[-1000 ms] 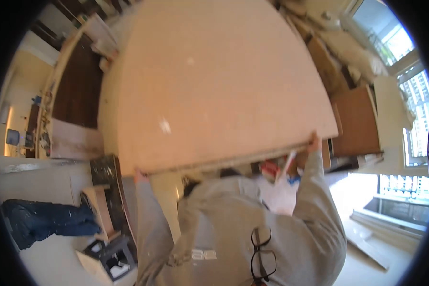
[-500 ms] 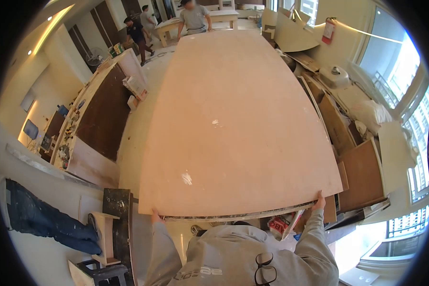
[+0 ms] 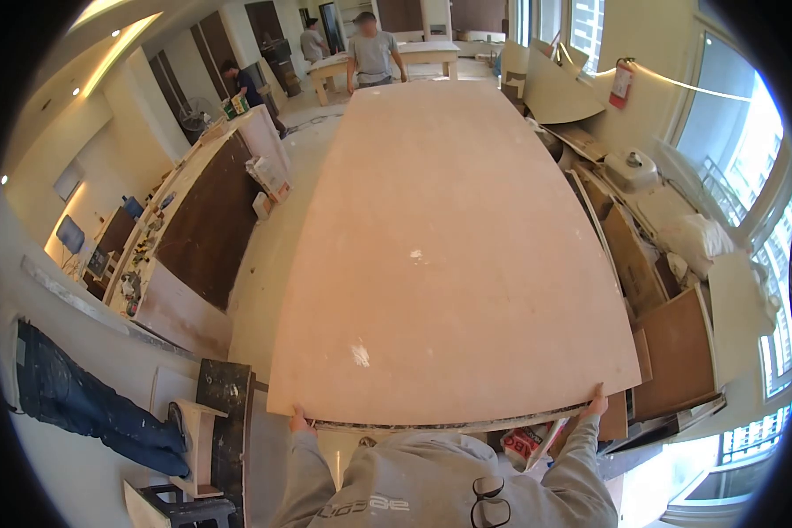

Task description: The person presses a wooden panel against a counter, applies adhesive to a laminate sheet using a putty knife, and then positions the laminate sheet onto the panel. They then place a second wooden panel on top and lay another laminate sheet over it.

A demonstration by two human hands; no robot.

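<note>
A large pale plywood sheet [image 3: 449, 202] stretches away from me, nearly flat, with a few white patches on its face. At its near left corner, my left hand [image 3: 302, 420] is closed around the edge. My right hand [image 3: 597, 403] grips the near edge close to the right corner, fingers partly hidden by the sheet. Under the near edge runs a dark, paint-marked strip. A person in a grey shirt [image 3: 374, 55] stands at the far end, hands low beside the sheet. Glasses [image 3: 491, 502] hang on my grey sweatshirt.
A long cluttered counter [image 3: 207, 211] stands to the left. Stacked boards [image 3: 673, 343] and a sink basin [image 3: 631, 169] line the right side. A person's legs [image 3: 97, 405] are on a wooden step at lower left. A wooden table [image 3: 427, 55] stands behind the far person.
The view has tilted up, so the sheet sits slightly lower and further right. Both my hands keep their hold. A person in dark clothes has moved behind the counter's far end.
</note>
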